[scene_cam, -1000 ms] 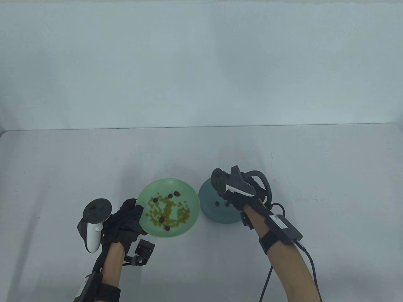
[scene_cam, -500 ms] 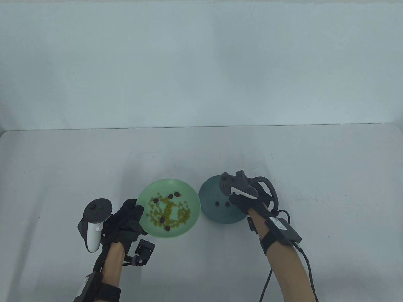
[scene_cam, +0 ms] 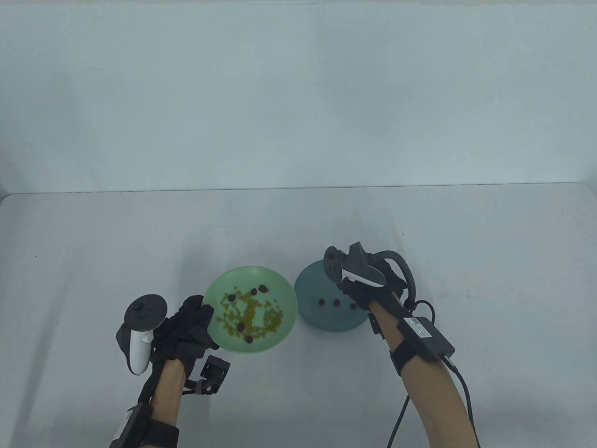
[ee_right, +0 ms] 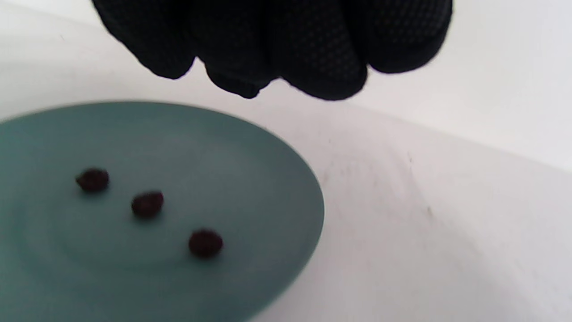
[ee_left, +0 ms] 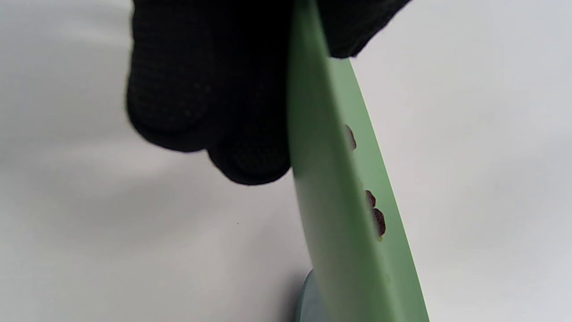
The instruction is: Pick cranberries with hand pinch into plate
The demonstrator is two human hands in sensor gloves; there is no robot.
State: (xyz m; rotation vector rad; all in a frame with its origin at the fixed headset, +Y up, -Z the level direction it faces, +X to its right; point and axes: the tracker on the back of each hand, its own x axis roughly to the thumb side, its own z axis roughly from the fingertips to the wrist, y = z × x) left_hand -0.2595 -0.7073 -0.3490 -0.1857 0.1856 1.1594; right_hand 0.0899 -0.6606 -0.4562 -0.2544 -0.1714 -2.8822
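Note:
A light green plate [scene_cam: 219,284] holds small yellow-green beans [scene_cam: 252,310] and several dark cranberries [scene_cam: 263,288]. My left hand [scene_cam: 191,322] grips its left rim; in the left wrist view my fingers [ee_left: 201,89] lie under the plate [ee_left: 330,214] and the thumb lies over its rim. A teal plate [scene_cam: 310,284] to the right holds three cranberries [scene_cam: 336,303]. My right hand [scene_cam: 354,291] hovers over the teal plate's right side. In the right wrist view its fingertips [ee_right: 286,53] hang above the plate [ee_right: 250,147] and its cranberries [ee_right: 147,203], holding nothing.
Both plates stand side by side near the table's front middle. The white table stretches to a far edge [scene_cam: 298,188] against a pale wall. A cable [scene_cam: 461,387] runs from my right forearm off the bottom edge.
A third cranberry now lies on the teal plate, right of the other two. My right hand has drawn back toward the right. My left hand and the green plate have stayed put.

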